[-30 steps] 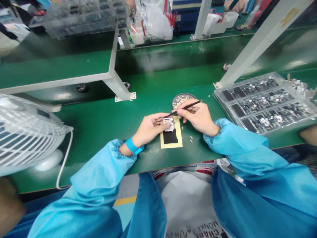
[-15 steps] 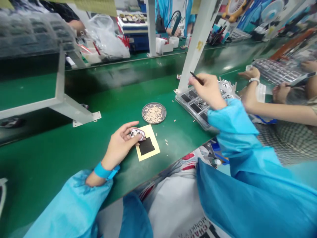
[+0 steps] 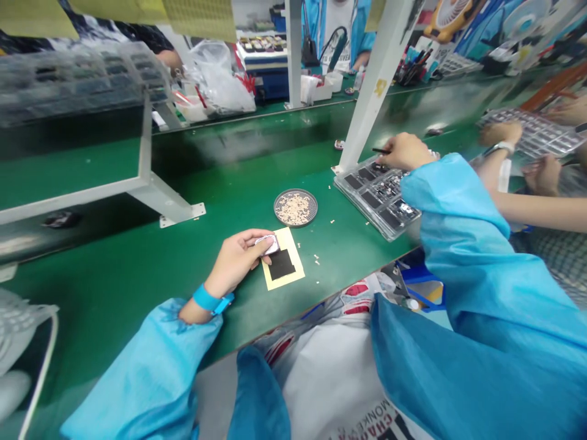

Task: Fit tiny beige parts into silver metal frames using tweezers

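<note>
Between the thumb and fingers of my left hand (image 3: 245, 253) is a small white-faced part (image 3: 267, 244), held over the yellow sheet (image 3: 288, 283) with its black patch (image 3: 281, 264). My right hand (image 3: 407, 151) is closed around a thin dark tool (image 3: 381, 151), above the far edge of a clear tray (image 3: 387, 231) of dark rectangular parts and small metal pieces. Just beyond the yellow sheet sits a round dish (image 3: 296, 208) full of small beige pieces.
A white metal post (image 3: 370, 98) rises behind the tray. At the left stands a white shelf frame (image 3: 172, 198). Small beige bits lie right of the sheet. Another person's hands and forearm (image 3: 541, 208) are at the right, by another tray (image 3: 536, 131).
My right hand has lowered with the tool to the clear tray. The part in my left hand is now tilted differently, with my thumb across its face. The view has shifted slightly.
</note>
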`<state>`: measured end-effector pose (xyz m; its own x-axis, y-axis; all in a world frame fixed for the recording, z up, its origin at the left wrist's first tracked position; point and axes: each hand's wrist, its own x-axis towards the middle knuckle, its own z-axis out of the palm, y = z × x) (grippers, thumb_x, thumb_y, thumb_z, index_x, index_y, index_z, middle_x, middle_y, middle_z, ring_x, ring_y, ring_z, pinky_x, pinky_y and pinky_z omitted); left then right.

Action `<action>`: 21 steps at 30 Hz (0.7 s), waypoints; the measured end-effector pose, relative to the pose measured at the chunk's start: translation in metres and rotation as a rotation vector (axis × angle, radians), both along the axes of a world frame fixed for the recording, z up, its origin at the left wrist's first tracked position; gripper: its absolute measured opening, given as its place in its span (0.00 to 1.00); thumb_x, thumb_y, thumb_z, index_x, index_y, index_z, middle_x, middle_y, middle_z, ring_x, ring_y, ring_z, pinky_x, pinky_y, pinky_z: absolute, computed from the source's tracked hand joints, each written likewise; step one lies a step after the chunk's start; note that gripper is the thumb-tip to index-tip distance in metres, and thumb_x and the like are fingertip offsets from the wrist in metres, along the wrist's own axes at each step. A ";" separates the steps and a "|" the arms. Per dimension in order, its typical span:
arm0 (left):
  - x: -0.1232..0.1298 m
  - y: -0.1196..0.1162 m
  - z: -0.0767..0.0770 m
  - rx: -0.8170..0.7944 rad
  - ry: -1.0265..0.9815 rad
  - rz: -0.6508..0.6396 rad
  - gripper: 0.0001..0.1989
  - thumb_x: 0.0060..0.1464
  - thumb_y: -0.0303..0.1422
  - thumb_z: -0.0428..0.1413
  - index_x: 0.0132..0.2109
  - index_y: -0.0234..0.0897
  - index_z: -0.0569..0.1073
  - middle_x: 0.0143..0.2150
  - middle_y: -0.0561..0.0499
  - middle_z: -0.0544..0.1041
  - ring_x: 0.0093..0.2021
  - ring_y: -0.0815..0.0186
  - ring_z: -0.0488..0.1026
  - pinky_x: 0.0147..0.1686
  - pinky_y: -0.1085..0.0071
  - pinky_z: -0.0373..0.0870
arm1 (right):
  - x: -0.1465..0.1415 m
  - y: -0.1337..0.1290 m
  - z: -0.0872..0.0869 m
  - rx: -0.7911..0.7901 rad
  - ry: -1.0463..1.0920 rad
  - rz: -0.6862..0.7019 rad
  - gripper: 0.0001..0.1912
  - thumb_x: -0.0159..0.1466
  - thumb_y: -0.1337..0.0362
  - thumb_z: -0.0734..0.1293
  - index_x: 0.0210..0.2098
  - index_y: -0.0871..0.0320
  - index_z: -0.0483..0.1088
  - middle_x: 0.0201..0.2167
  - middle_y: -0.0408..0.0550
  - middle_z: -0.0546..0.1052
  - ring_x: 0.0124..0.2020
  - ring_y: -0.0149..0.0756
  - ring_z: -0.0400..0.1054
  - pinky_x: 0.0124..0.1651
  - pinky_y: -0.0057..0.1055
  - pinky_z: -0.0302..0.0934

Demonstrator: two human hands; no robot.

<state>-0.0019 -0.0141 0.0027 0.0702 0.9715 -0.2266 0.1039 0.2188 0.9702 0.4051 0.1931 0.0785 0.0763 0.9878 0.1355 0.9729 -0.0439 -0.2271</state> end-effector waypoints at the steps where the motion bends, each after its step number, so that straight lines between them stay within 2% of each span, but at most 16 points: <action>1: 0.000 0.000 0.001 -0.006 -0.001 0.002 0.25 0.50 0.48 0.69 0.47 0.32 0.80 0.35 0.44 0.82 0.25 0.68 0.76 0.17 0.79 0.56 | -0.008 -0.003 0.004 0.023 0.050 0.035 0.18 0.57 0.59 0.76 0.40 0.67 0.81 0.34 0.56 0.81 0.34 0.33 0.70 0.40 0.36 0.59; 3: 0.001 -0.001 0.003 -0.010 -0.007 0.012 0.25 0.49 0.47 0.70 0.46 0.33 0.81 0.33 0.45 0.82 0.24 0.69 0.75 0.17 0.79 0.58 | -0.030 -0.012 0.008 0.039 0.252 0.184 0.13 0.57 0.60 0.76 0.38 0.64 0.81 0.29 0.50 0.81 0.29 0.31 0.68 0.35 0.33 0.60; 5: 0.001 -0.001 0.003 -0.002 -0.019 0.032 0.23 0.48 0.47 0.70 0.44 0.33 0.81 0.32 0.46 0.82 0.23 0.69 0.74 0.19 0.77 0.62 | -0.061 -0.027 0.008 -0.025 0.573 0.425 0.12 0.57 0.59 0.78 0.35 0.61 0.82 0.27 0.48 0.81 0.27 0.32 0.69 0.32 0.33 0.64; 7: 0.002 -0.001 0.003 0.007 -0.035 0.058 0.22 0.47 0.47 0.71 0.42 0.33 0.81 0.31 0.47 0.82 0.22 0.69 0.74 0.20 0.75 0.66 | -0.098 -0.046 0.005 -0.125 0.797 0.635 0.13 0.56 0.56 0.79 0.34 0.58 0.82 0.30 0.48 0.82 0.30 0.35 0.72 0.35 0.35 0.68; 10: 0.002 -0.001 0.005 0.033 -0.062 0.095 0.21 0.47 0.47 0.71 0.39 0.33 0.82 0.30 0.48 0.82 0.22 0.70 0.72 0.22 0.74 0.69 | -0.150 -0.073 -0.003 -0.200 0.948 0.787 0.15 0.57 0.54 0.78 0.40 0.56 0.82 0.38 0.48 0.84 0.37 0.37 0.75 0.44 0.38 0.72; 14: 0.003 -0.001 0.007 0.069 -0.072 0.129 0.21 0.48 0.47 0.70 0.40 0.33 0.82 0.30 0.49 0.81 0.23 0.70 0.71 0.22 0.74 0.68 | -0.191 -0.097 -0.025 -0.172 1.112 0.799 0.16 0.57 0.52 0.78 0.39 0.57 0.81 0.38 0.49 0.84 0.40 0.37 0.77 0.48 0.37 0.72; 18: 0.000 -0.001 0.004 0.065 -0.069 0.160 0.22 0.56 0.50 0.64 0.45 0.34 0.83 0.30 0.48 0.81 0.24 0.70 0.73 0.18 0.76 0.58 | -0.198 -0.107 -0.048 -0.151 1.170 0.765 0.17 0.55 0.50 0.80 0.35 0.56 0.80 0.39 0.50 0.83 0.40 0.40 0.76 0.46 0.38 0.72; 21: -0.002 -0.001 0.001 0.099 -0.137 0.169 0.23 0.61 0.50 0.59 0.49 0.34 0.82 0.35 0.45 0.82 0.28 0.67 0.77 0.19 0.75 0.58 | -0.196 -0.111 -0.055 -0.167 1.211 0.684 0.18 0.54 0.49 0.80 0.34 0.55 0.80 0.38 0.49 0.82 0.39 0.41 0.75 0.42 0.38 0.73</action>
